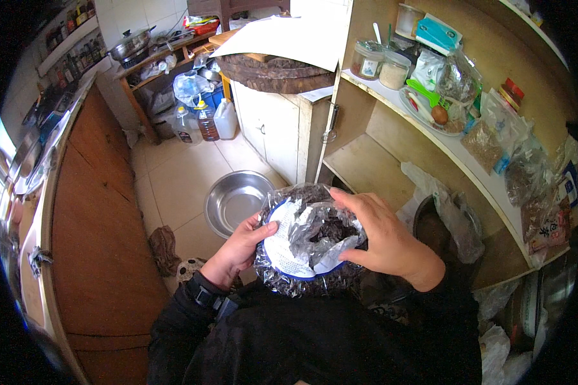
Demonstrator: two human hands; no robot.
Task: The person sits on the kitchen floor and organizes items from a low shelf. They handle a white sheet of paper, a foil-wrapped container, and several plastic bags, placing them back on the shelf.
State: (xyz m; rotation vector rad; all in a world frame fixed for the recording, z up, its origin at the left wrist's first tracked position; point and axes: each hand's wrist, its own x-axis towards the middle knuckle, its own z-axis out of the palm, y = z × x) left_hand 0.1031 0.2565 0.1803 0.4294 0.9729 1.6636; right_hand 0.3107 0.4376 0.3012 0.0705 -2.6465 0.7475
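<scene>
A round clear plastic package (282, 250) of dark, dried food, its kind not clear, is held in front of my body. Its white, blue-edged printed label is torn at the middle, and dark pieces show through the hole. My left hand (243, 245) grips the package's left edge, thumb on the label. On the right side, my right hand (383, 236) holds the package between thumb and fingers, near the hole. Beyond the package, a stainless steel basin (238, 197) stands on the tiled floor.
A shelf (491, 192) with jars, a plate and bags runs along the right. A brown wooden panel (98, 216) rises at the left. Ahead are a white cabinet (269, 120) and plastic jugs (225, 120). A dark pot (431, 221) with a plastic bag stands at lower right.
</scene>
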